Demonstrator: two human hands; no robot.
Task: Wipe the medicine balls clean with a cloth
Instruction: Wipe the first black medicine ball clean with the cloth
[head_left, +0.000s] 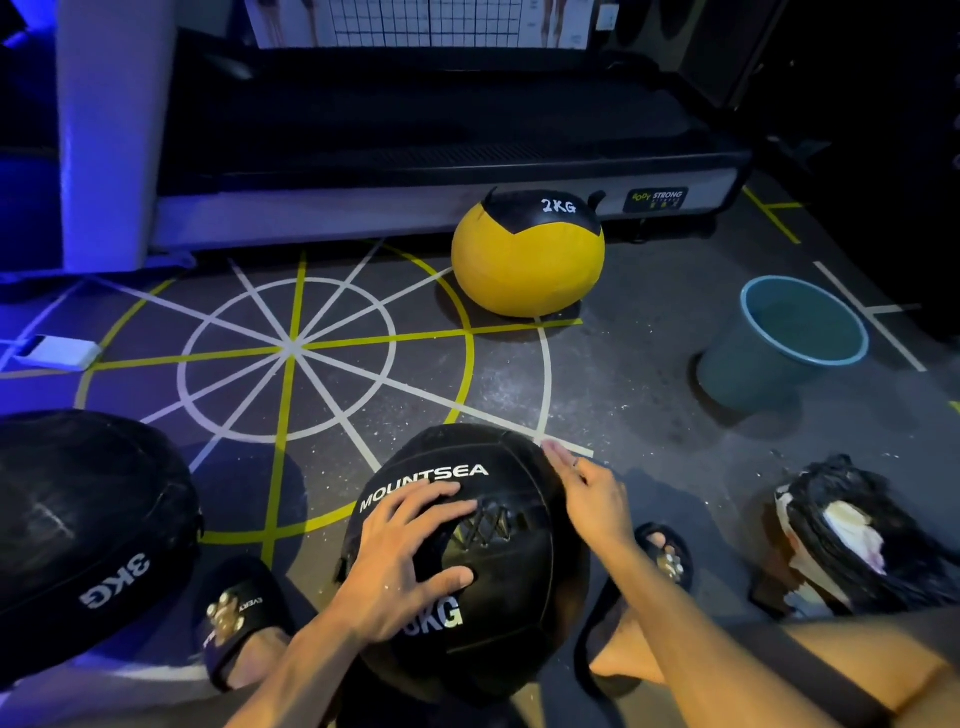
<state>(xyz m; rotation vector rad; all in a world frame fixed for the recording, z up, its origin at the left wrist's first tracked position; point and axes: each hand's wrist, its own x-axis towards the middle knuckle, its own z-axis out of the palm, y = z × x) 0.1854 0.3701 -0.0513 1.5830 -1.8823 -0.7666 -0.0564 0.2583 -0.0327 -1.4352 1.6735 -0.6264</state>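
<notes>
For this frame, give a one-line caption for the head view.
Both hands, left hand and right hand, rest on the black MOUNTSEA ball; no cloth in either.

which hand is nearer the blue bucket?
Right. The right hand rests on the upper right edge of the black MOUNTSEA ball, on the side facing the blue bucket. The left hand lies spread on the ball's top, farther left.

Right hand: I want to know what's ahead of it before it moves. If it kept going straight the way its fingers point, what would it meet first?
The right hand points up and left along the black ball's top edge. Beyond it is bare floor, then probably the yellow 2KG ball; depth is unclear.
</notes>
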